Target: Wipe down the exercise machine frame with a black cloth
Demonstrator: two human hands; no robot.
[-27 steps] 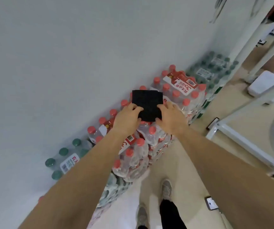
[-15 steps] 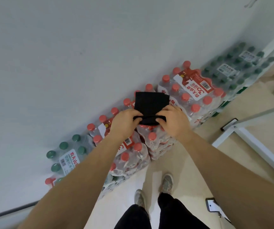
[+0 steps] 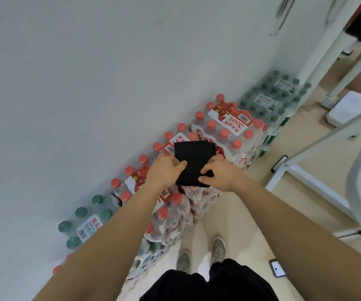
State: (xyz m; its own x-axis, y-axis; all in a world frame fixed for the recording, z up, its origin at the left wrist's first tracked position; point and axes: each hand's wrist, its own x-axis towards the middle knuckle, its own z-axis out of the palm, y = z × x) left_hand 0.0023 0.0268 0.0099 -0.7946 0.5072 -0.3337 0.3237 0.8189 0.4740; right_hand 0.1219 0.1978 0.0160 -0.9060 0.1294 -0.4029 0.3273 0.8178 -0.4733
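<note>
Preparatory stage. Left grip (image 3: 166, 170) and right grip (image 3: 221, 177) each pinch the folded black cloth (image 3: 194, 157), held above shrink-wrapped water-bottle packs (image 3: 229, 124) by the wall. The white exercise machine frame (image 3: 318, 189) stands well apart at right, apparently not yet wiped.

The cloth (image 3: 194, 161) is plain black. The red-capped bottle packs (image 3: 229, 127) carry red-and-white labels; the green-capped bottle packs (image 3: 273, 98), far right and near left, carry white labels. The machine frame (image 3: 316, 187) is white, the floor (image 3: 236, 213) beige, the shoes (image 3: 218, 249) seemingly mottled grey.
</note>
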